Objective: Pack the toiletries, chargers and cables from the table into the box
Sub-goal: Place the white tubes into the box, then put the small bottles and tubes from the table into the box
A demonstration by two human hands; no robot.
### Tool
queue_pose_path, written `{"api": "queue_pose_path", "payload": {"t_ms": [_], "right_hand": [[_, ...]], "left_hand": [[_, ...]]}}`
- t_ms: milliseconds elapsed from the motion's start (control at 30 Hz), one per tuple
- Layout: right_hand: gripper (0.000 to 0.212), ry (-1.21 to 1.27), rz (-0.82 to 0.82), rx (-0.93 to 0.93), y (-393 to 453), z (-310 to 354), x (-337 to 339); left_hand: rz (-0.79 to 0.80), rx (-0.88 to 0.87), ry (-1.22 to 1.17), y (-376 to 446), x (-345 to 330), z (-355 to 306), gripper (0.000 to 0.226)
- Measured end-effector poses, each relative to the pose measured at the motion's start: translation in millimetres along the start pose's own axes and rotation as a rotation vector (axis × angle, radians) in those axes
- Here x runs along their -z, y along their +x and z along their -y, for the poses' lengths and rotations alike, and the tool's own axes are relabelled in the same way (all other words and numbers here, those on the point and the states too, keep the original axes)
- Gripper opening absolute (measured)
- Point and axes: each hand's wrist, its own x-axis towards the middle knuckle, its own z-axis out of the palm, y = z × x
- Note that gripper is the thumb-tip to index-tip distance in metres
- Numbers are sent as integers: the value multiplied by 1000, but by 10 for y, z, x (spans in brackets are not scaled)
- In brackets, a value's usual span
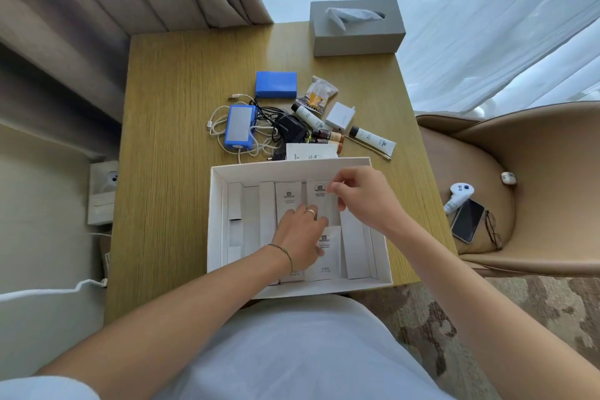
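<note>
A white open box [217, 224] sits at the table's near edge, holding several flat white toiletry packets [287, 201]. My left hand [300, 234] lies flat on the packets in the box's middle, fingers spread. My right hand [360, 195] pinches the top corner of one white packet [319, 196] near the far wall. Behind the box lie a blue charger [240, 127] with white cables [217, 127], a black adapter [290, 131], a blue pack [276, 84], a white plug [340, 116], two white tubes [373, 139], small brown bottles [326, 135] and a snack packet [317, 94].
A grey tissue box [357, 32] stands at the table's far right corner. To the right, a tan chair [535, 172] carries a phone [467, 220], glasses [493, 230] and a white controller [457, 196]. Curtains hang behind; a wall socket [104, 182] is at left.
</note>
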Motion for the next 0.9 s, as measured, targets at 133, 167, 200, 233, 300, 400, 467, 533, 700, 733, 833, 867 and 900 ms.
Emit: {"api": "queue_pose_path", "payload": {"t_ms": [133,167,200,233,300,400,467,533,700,733,833,867,900], "right_hand": [[20,43,-33,32,32,21,48],[20,58,-37,39,51,34,65],[19,70,-40,44,74,47,87],[18,75,-48,52,101,63,116],[17,73,-71,71,160,93,187],[17,109,-97,85,255,129,312],[17,120,-119,76,327,146,387],[16,95,-144,60,409,154,458],[15,78,-164,25,628,142,609],[15,78,-161,18,670,126,630],[15,62,-142,0,788,53,668],[15,49,-133,-6,823,27,673],[15,39,-125,-12,855,1,677]], "left_hand": [[-150,-33,-103,-89,145,3,37],[-199,-45,-139,-119,215,8,34],[-253,-56,-173,-145,300,14,31],[-312,-65,-207,-166,396,27,27],[-420,-73,-258,-172,596,72,21],[-531,-58,-301,-73,897,181,18],[-559,-23,-318,37,1074,259,17],[-548,15,-318,168,1214,338,17],[-436,84,-310,520,1389,493,18],[-409,96,-299,595,1402,519,19],[-248,148,-275,832,1423,591,25],[-183,165,-268,910,1422,606,27],[-125,179,-256,984,1417,616,30]]}}
